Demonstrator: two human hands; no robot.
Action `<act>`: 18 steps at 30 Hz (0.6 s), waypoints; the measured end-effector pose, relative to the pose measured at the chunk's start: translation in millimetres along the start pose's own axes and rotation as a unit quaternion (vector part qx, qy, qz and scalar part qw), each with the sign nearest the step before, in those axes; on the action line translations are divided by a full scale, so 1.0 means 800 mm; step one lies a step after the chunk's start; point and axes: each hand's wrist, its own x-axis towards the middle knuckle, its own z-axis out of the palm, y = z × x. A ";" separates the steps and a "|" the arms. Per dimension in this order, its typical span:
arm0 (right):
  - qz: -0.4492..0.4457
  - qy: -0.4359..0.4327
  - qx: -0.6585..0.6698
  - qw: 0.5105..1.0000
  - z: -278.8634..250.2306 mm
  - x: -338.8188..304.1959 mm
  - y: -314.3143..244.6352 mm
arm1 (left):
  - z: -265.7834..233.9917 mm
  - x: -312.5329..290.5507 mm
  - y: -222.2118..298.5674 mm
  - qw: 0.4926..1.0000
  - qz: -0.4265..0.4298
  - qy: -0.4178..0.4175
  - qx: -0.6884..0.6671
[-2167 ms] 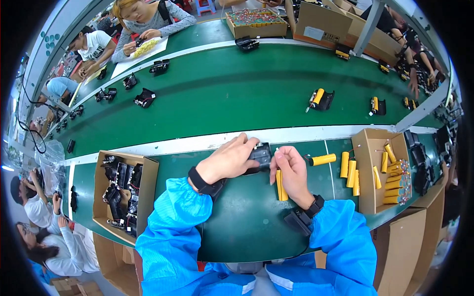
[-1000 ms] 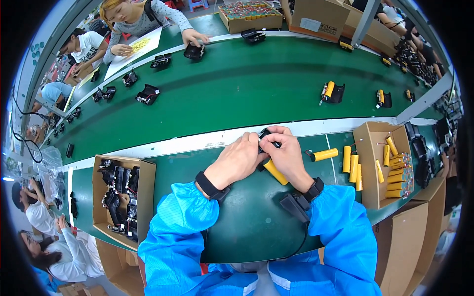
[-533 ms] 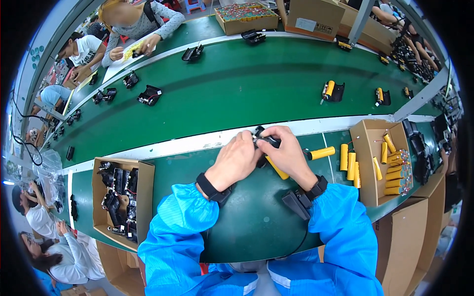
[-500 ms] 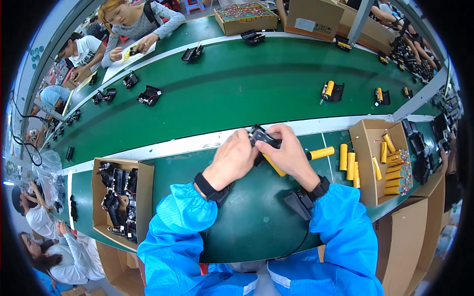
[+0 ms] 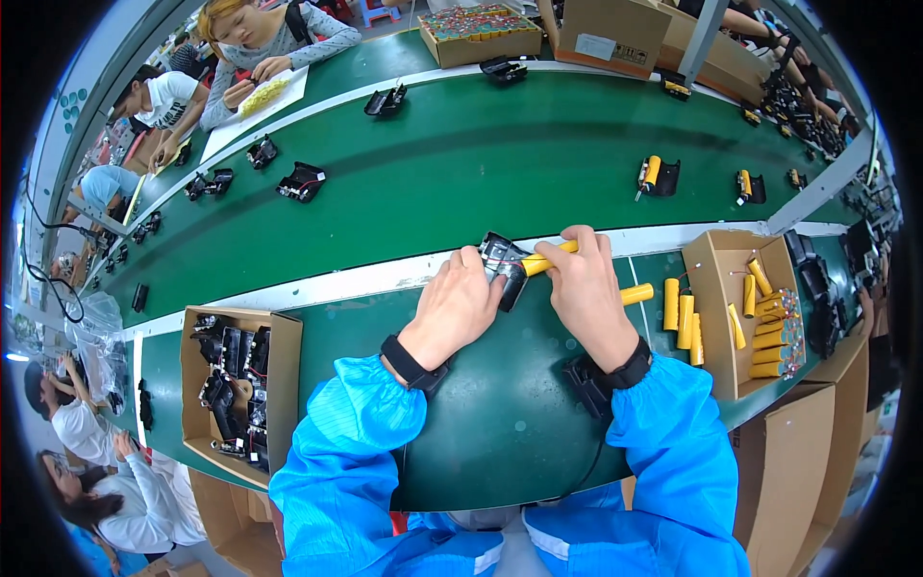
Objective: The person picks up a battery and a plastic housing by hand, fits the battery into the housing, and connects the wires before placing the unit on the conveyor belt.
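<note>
My left hand (image 5: 450, 306) is closed round a black plastic housing (image 5: 513, 285), whose hollow side with small metal and wire parts faces up. Between the fingers of my right hand (image 5: 588, 298) is a yellow cylindrical battery (image 5: 556, 256), slanted, its left end at the housing's right edge. Whether that end sits inside the housing or only touches it, I cannot tell. Another yellow battery (image 5: 636, 294) lies on the green table, just right of my right hand.
A cardboard box (image 5: 288, 394) of black housings stands at left. At right, several yellow batteries (image 5: 686, 322) lie beside a second carton (image 5: 710, 288) holding more. Beyond a white rail (image 5: 370, 281), a green belt (image 5: 433, 183) carries scattered housings. A person (image 5: 279, 43) works across it.
My right hand has left the housing and now holds the battery that lay beneath my hands. The housing has turned, showing its inside. Pieces on the belt have shifted slightly right.
</note>
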 end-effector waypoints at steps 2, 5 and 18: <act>0.007 0.018 0.003 1.000 0.005 0.002 -0.001 | 0.002 -0.002 -0.002 1.000 0.013 0.018 -0.006; -0.002 -0.001 0.139 0.990 0.007 0.006 -0.006 | 0.004 -0.004 -0.008 0.999 0.021 0.031 -0.008; 0.030 0.076 0.197 0.977 0.014 0.017 -0.029 | -0.007 -0.013 -0.020 0.998 0.027 0.048 0.005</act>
